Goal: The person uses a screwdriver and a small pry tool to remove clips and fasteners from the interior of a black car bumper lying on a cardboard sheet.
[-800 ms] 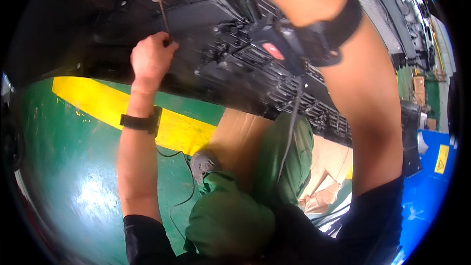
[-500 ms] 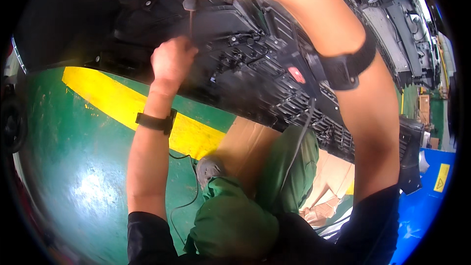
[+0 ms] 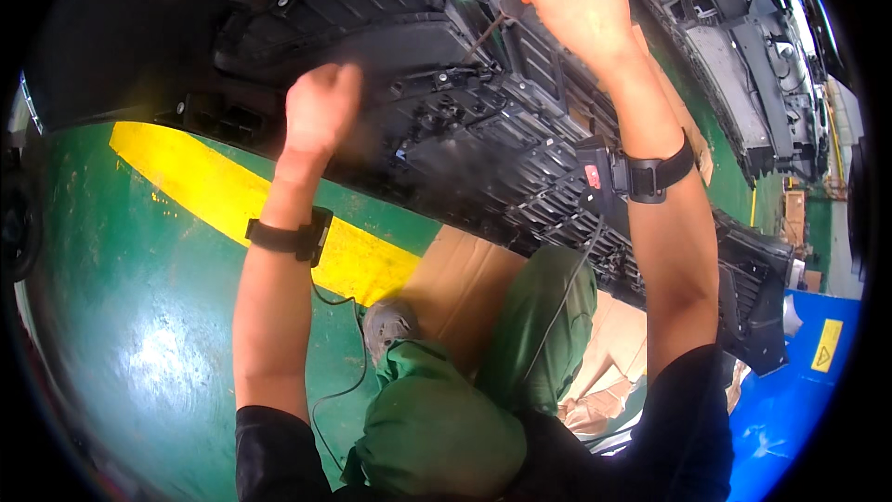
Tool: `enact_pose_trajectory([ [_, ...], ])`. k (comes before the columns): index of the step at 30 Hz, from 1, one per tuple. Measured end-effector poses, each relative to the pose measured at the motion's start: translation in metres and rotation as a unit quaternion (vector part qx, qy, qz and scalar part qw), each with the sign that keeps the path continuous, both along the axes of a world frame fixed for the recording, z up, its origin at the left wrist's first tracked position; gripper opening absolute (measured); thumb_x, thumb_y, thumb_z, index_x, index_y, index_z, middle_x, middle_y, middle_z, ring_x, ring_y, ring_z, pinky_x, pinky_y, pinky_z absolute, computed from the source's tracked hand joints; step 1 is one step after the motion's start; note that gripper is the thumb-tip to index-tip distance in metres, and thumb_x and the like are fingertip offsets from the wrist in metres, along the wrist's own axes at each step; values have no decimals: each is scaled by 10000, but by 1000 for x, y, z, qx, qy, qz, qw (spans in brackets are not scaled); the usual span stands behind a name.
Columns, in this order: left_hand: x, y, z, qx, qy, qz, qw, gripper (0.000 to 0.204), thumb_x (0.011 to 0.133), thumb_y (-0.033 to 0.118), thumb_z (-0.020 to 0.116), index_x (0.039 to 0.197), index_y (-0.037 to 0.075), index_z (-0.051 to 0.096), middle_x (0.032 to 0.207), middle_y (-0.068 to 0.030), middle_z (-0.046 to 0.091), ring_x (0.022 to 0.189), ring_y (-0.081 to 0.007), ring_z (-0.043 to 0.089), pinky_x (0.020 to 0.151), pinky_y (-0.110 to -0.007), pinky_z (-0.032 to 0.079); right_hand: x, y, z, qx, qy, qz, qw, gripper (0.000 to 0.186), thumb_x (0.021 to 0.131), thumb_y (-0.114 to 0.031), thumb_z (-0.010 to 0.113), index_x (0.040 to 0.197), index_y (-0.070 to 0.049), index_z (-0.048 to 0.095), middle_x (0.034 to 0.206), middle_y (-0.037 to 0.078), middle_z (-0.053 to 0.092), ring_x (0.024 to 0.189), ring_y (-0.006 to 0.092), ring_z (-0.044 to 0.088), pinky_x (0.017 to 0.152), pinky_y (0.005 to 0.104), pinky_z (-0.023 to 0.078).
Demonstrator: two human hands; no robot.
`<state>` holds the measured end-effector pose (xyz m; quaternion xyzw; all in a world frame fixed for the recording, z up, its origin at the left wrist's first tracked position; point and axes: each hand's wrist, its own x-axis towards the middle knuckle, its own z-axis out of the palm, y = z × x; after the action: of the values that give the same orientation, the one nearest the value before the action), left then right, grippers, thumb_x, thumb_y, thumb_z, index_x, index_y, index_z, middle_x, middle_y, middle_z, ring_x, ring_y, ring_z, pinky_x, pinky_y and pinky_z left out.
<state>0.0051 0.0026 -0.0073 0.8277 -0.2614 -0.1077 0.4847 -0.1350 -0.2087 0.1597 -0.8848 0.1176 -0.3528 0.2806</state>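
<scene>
My right hand [image 3: 576, 0] is closed around the orange handle of a screwdriver [image 3: 488, 33] at the top of the view, its thin shaft angled down-left over the ribbed black plastic underside of a car part [image 3: 437, 112]. My left hand [image 3: 321, 102], slightly blurred, has its fingers curled against that black panel, lower and to the left of the screwdriver; whatever it holds, if anything, is hidden. Both forearms wear black straps with small devices, with cables hanging down.
Below are the green floor [image 3: 149, 270] with a yellow band [image 3: 204, 177], cardboard sheets [image 3: 465, 288] under my green-trousered legs, and my shoe. At right stand a blue panel with a warning label [image 3: 799, 409], a grey-black car front assembly [image 3: 753, 74] and cardboard boxes [image 3: 793, 209].
My right hand and screwdriver have moved rightward from above my left hand, and the shaft has tilted from upright to diagonal. My left hand has shifted a little from where it met the shaft.
</scene>
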Motion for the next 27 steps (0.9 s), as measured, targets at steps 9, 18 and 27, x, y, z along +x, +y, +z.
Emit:
enact_pose_trajectory([
  [9, 13, 17, 19, -349, 478, -45, 805, 264, 919, 208, 427, 892, 20, 610, 798, -77, 543, 638, -148, 521, 466, -228, 335, -6, 2, -18, 48, 75, -76, 993, 109, 799, 40, 682, 839, -51, 636, 695, 24, 626, 652, 90, 583, 600, 272, 466],
  [18, 10, 14, 8, -331, 461, -34, 823, 212, 914, 79, 409, 923, 6, 607, 821, -77, 541, 648, -145, 516, 466, -224, 339, -5, 4, -25, 86, 38, -26, 995, 127, 822, 58, 679, 842, -52, 618, 678, -9, 589, 631, 66, 533, 570, 262, 435],
  [27, 8, 12, 10, -319, 462, -16, 827, 206, 908, 68, 413, 930, 7, 608, 812, -72, 534, 652, -137, 506, 477, -228, 337, -5, 9, -22, 53, 58, -39, 996, 131, 821, 63, 670, 859, -49, 613, 668, -4, 574, 628, 64, 521, 559, 265, 425],
])
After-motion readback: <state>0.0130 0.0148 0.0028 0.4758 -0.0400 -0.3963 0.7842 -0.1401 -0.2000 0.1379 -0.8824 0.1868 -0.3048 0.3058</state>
